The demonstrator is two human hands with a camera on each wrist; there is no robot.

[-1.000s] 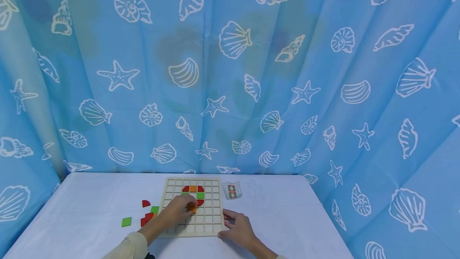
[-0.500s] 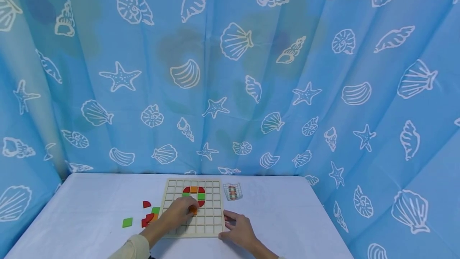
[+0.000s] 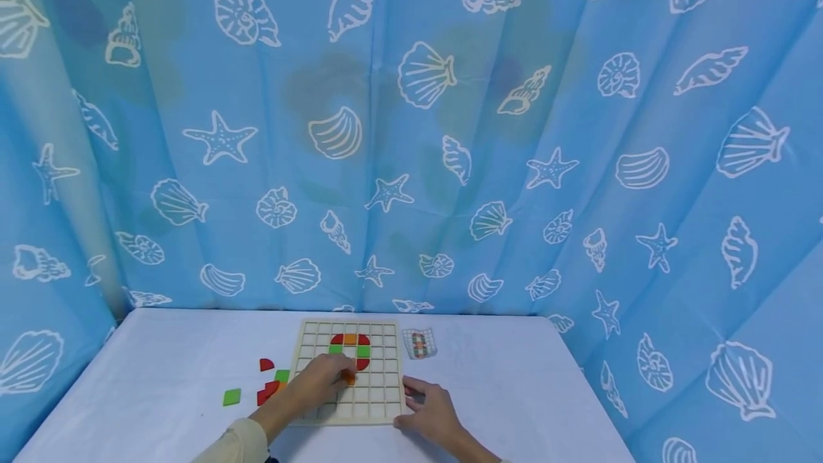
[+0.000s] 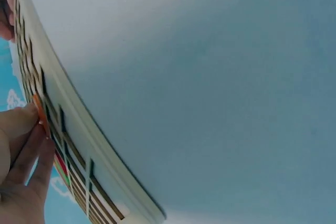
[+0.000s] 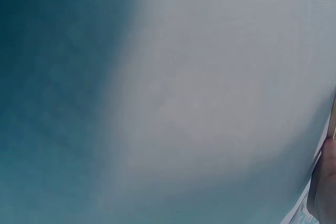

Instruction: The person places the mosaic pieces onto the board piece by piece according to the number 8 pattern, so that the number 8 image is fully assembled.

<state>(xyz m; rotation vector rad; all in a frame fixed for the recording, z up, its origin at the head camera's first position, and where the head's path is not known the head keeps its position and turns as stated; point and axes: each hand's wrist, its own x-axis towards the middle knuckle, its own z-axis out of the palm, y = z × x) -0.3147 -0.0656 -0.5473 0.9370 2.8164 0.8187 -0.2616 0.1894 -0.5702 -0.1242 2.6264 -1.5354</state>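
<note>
A pale grid board lies on the white table. My left hand reaches over it and pinches an orange square tile between thumb and fingers, low over the grid's middle. Just beyond sit placed tiles: an orange square between red rounded corner pieces, with green squares at the sides. The left hand hides part of this ring. My right hand holds the board's right edge near the front corner, thumb at the corner; its lower fingers are partly hidden.
Left of the board lie loose tiles: a green one apart, a red quarter-round, and a small cluster with a green tile. A small pattern card lies beyond the board's right edge. A blue shell-print curtain stands behind.
The left fingers have shifted slightly over the orange tile, which now shows less in the head view. The right hand stays at the board's edge. The whole head view has drifted slightly.
</note>
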